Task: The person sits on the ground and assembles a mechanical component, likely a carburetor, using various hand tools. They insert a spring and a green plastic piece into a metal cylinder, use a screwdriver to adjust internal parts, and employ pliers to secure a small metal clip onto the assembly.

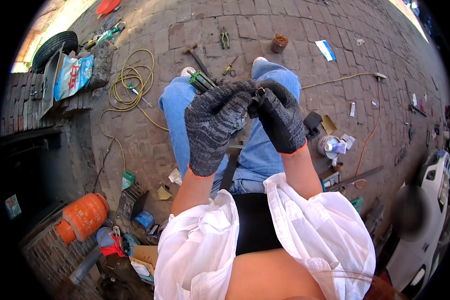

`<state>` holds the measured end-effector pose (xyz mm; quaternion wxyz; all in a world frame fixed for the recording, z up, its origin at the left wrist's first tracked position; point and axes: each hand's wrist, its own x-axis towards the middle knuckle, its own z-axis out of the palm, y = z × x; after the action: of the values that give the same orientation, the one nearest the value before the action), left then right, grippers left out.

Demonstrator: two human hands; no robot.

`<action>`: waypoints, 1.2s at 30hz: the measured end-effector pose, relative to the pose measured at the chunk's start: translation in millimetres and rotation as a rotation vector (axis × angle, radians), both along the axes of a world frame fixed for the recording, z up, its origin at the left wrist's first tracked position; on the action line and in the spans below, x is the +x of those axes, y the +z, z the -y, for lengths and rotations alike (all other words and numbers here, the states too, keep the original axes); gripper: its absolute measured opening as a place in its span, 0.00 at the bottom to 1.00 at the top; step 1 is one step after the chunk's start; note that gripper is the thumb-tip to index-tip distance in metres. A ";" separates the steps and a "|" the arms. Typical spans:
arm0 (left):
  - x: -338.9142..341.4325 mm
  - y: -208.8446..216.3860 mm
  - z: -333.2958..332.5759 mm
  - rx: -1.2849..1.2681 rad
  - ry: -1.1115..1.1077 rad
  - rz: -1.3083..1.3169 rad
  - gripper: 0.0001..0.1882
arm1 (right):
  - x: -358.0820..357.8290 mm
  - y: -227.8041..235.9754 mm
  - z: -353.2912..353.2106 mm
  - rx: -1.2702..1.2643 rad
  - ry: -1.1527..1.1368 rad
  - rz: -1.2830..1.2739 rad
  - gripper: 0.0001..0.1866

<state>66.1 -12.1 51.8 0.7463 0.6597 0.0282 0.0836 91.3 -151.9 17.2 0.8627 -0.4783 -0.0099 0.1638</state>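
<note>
In front of my knees, my gloved hands meet fingertip to fingertip. My left hand (212,120) is closed, its thumb and fingers pinching toward the middle. Opposite it, my right hand (283,120) is closed too. Pinched between them is a small dark part (255,106) with a shiny metal bit at its top; its exact kind does not show. A green ribbed piece (201,81) sticks out past the left hand's knuckles, over my left knee; whether those fingers also hold it I cannot tell. Something greyish beneath the hands is mostly hidden.
On the brick paving ahead lie a hammer (197,60), pliers (225,38), a small yellow-handled tool (230,66) and a rusty can (279,43). A yellow hose (116,91) coils at left. An orange gas cylinder (85,217) is lower left; a white tub (330,146) stands right.
</note>
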 end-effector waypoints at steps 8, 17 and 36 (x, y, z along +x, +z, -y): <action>-1.4 0.2 3.8 0.018 -0.040 0.046 0.14 | -0.6 5.2 2.2 -0.238 -0.213 0.282 0.08; -0.5 1.7 5.3 -0.067 -0.003 0.097 0.16 | 5.5 16.5 8.4 -0.755 -0.459 1.086 0.13; 4.4 -17.4 -2.5 -0.198 0.069 -0.136 0.11 | 0.6 9.4 -10.9 -0.356 -0.189 0.390 0.11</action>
<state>70.4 -9.6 34.5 0.8009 0.5856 0.1096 0.0611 91.9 -140.9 26.6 0.7585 -0.6436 -0.1019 -0.0135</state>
